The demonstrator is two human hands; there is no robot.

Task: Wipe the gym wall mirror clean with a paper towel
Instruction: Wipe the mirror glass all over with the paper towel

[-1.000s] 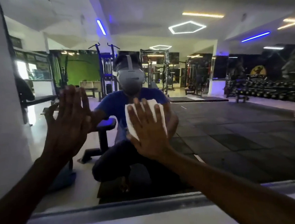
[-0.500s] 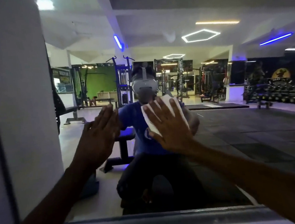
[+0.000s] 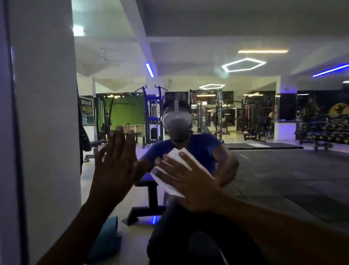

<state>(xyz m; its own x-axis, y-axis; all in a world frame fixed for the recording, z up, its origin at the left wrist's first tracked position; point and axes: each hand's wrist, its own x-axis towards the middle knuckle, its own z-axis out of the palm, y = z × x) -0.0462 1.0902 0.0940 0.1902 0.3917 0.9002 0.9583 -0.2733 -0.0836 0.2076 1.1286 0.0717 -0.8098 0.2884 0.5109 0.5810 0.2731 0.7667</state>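
Observation:
The gym wall mirror (image 3: 255, 157) fills most of the view and reflects the gym and a crouching person in a blue shirt. My right hand (image 3: 185, 181) lies flat with spread straight fingers on a folded white paper towel (image 3: 179, 173), pressing it against the glass near the middle. To its left, my left hand (image 3: 116, 168) is flat against the mirror, fingers straight and pointing up. Most of the towel is hidden under my right hand.
A white wall or pillar (image 3: 43, 121) borders the mirror on the left, with a dark vertical strip (image 3: 17, 144) beside it. Reflected in the glass are a bench (image 3: 148, 188), weight machines and dumbbell racks (image 3: 332, 130).
The view has swung up and left, so the mirror's bottom frame is out of sight. My right hand has turned the towel leftward and slid it slightly down. My left hand stays flat on the glass.

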